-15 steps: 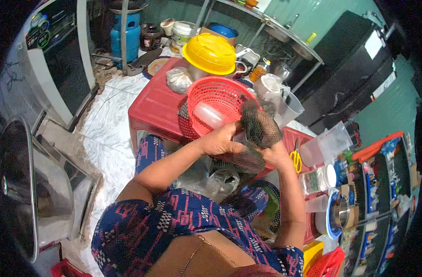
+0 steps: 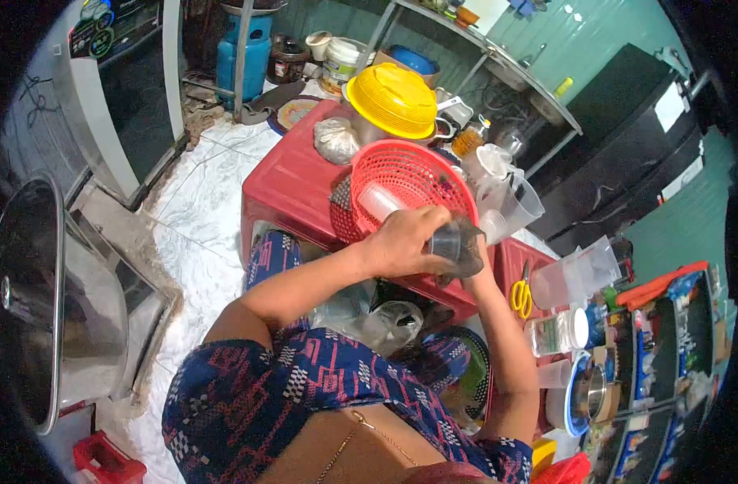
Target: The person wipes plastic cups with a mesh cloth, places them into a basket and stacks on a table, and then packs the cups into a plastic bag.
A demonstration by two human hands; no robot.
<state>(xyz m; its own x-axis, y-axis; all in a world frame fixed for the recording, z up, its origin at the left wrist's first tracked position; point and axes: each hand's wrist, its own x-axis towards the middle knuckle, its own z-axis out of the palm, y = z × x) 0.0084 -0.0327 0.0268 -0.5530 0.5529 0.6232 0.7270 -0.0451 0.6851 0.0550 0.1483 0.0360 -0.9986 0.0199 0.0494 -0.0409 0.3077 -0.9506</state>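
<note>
My left hand (image 2: 413,242) has its fingers wrapped round a clear plastic cup (image 2: 443,242) just in front of the red colander (image 2: 417,173). Dark mesh netting (image 2: 469,256) is gathered at the cup's right end, where my right hand (image 2: 475,270) is closed against it; the netting and cup partly hide that hand. Inside the colander lies a translucent plastic container (image 2: 380,202). The colander rests on a red stool (image 2: 284,189). Below my hands is a clear plastic bag (image 2: 393,323).
A yellow basket (image 2: 393,101) and a tied bag (image 2: 337,141) stand behind the colander. Yellow-handled scissors (image 2: 521,298), a clear jar (image 2: 556,331) and plastic pitchers (image 2: 518,202) are at the right. A steel basin (image 2: 87,323) stands far left.
The netting, earlier spread loosely over both hands, is now bunched at the cup's right end. My left hand has moved onto the cup, which shows more clearly. The whole view has shifted slightly.
</note>
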